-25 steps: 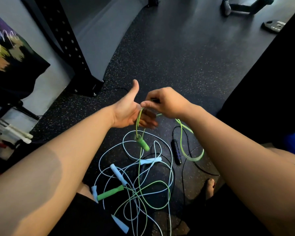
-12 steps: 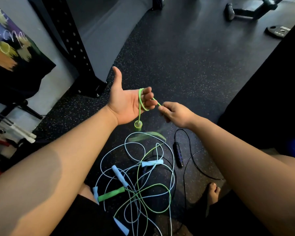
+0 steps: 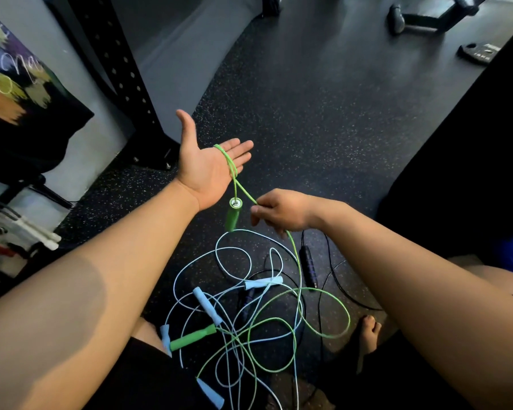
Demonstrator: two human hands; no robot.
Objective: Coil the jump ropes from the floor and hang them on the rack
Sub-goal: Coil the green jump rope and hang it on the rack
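Green cord: lime plastic jump rope [image 3: 223, 154] draped over flat, open left hand [image 3: 208, 170]
Right hand [image 3: 282, 211]: pinches same rope
Speckled floor [image 3: 308, 113]: pale-blue and black ropes [image 3: 203, 303], tangled

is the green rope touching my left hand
Touching. The head view shows the green rope looped across the flat, open left hand, lying directly on it.

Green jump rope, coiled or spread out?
Mostly spread: the green rope loops once over the left hand; the rest lies tangled on the floor.
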